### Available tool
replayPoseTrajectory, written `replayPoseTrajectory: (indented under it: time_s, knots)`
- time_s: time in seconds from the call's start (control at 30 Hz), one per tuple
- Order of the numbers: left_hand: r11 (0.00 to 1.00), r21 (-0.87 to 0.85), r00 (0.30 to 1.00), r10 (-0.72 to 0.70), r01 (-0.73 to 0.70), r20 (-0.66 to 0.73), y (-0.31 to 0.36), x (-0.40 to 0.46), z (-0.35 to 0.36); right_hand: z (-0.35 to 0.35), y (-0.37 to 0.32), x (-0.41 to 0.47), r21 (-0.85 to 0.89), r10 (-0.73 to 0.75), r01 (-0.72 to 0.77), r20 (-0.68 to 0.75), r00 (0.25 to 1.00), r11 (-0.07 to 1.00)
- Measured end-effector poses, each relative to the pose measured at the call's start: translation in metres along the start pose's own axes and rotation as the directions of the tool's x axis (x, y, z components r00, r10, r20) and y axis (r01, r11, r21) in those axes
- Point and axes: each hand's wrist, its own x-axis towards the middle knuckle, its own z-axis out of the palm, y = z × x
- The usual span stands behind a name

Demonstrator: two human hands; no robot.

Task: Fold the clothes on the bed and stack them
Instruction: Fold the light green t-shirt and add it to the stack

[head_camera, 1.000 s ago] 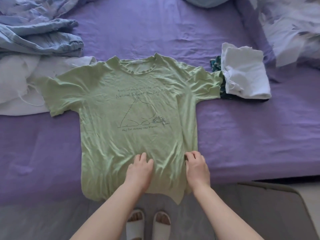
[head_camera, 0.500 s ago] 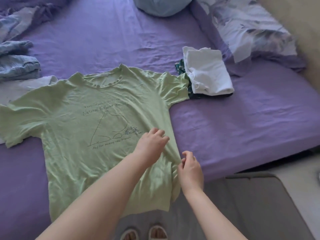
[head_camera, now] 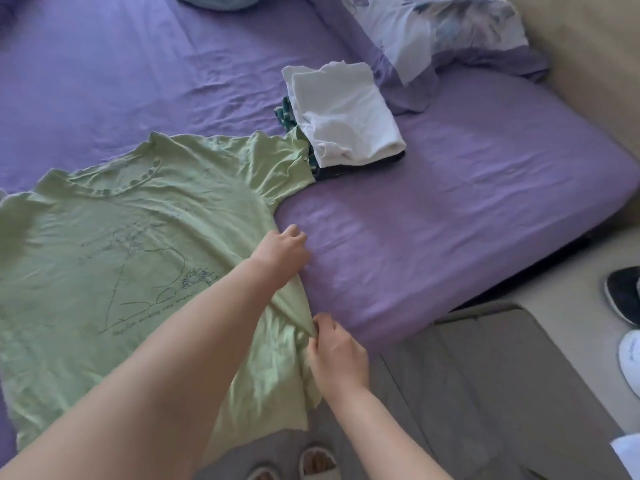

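Item: green T-shirt, printed front up, lay spread flat on the purple bed sheet, collar away from the person, hem hanging over the near edge of the bed; its right sleeve reached to the foot of the stack and appeared to touch it. Not yet folded; by my judgement the first side fold was only being set up.

Item: left hand, arm crossed over the shirt, sat on the shirt's right side seam partway up the body; fingers curled at the cloth edge, seemingly gripping it, though the fingertips themselves were hidden from where I stood.

Item: right hand, lower on the same seam near the hem, fingers bent and pinching a raised ridge of the green fabric.

Item: stack to the right of the shirt, done so far: a folded white garment on top, a dark green patterned piece and something darker beneath, only their edges showing. At least two pieces finished, perhaps three.

Item: floral pillow beyond the stack, not part of the work.

Outstanding, as far as could be seen: the whole fold of the green shirt and its placing on the stack; whether other clothes waited to the left could not be told
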Motion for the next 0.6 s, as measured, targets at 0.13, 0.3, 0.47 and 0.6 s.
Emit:
replayPoseTrajectory:
  time_s: [0.13,0.3,0.47,0.6]
  knots:
    - [0.984,-0.057,0.985,-0.171,0.169,-0.035,0.001,0.008,-0.009,-0.007,0.009,0.001,0.124,0.079,-0.073,-0.042,0.996,0.99]
    - [0.932,-0.208,0.95,-0.31,0.296,-0.036,0.012,0.022,-0.018,-0.019,0.018,0.009,0.09,0.153,-0.147,-0.055,0.987,0.985]
    - [0.879,-0.322,0.928,-0.373,0.352,-0.005,0.021,0.024,-0.015,-0.023,0.028,0.008,0.035,0.171,-0.169,-0.057,0.984,0.985]
    - [0.828,-0.397,0.91,-0.412,0.395,0.046,0.023,0.029,-0.013,-0.02,0.025,0.007,0.021,0.161,-0.16,-0.065,0.985,0.987]
